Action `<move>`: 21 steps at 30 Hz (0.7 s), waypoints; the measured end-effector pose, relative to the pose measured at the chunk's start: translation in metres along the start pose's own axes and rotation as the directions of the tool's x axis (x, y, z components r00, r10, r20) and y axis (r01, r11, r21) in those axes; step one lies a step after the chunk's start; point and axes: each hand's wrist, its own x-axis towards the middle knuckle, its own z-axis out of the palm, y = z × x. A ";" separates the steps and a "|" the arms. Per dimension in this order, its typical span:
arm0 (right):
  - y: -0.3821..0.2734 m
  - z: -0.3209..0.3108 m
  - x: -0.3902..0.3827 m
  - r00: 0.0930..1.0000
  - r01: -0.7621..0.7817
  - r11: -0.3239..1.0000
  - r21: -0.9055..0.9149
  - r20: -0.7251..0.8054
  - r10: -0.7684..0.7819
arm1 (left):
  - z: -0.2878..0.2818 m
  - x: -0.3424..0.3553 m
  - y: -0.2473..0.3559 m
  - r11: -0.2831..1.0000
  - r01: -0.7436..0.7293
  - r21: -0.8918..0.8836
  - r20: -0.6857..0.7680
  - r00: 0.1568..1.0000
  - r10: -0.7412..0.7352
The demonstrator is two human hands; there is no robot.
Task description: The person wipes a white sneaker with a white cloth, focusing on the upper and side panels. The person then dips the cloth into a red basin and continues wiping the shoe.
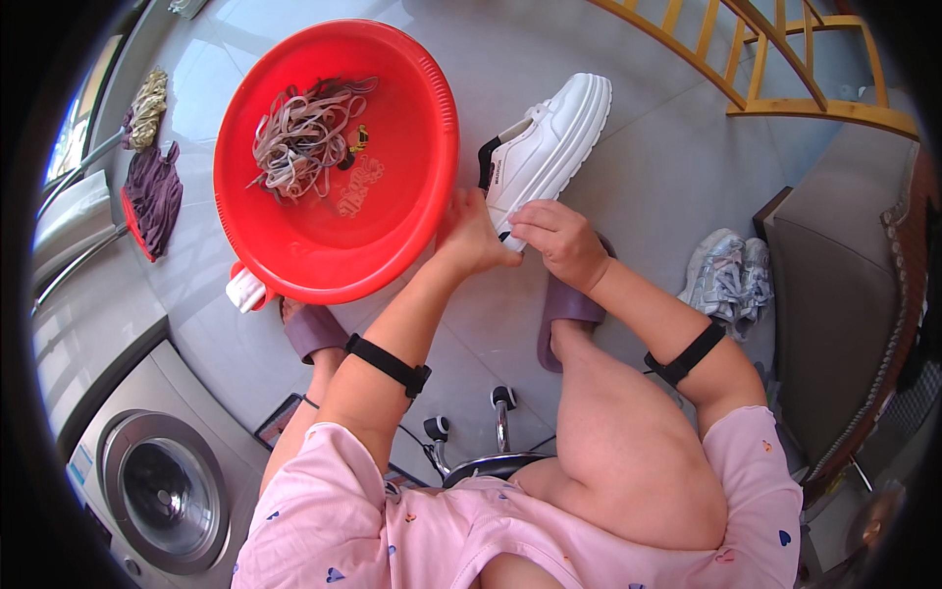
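Observation:
A white thick-soled shoe (549,137) with a black collar lining is held up past the basin's right side, its toe pointing away from me. My left hand (471,234) is closed round the heel end. Against the heel, by a small dark patch, the fingers of my right hand (561,240) are pinched together; whether they grip anything besides the shoe is hidden. Left of the shoe stands a red plastic basin (397,221). A tangled heap of pale shoelaces (306,137) lies in it.
A washing machine (162,491) is at lower left, with mop heads (155,191) above it. Pale sneakers (726,280) stand on the floor beside a brown seat (834,255). A wooden rack (824,106) is at upper right. Stool casters (502,397) show between my legs.

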 end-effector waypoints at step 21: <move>-0.008 0.008 -0.005 0.995 0.078 0.995 -0.063 0.066 -0.074 | 0.008 -0.001 -0.002 0.999 -0.033 0.017 -0.088 0.996 0.034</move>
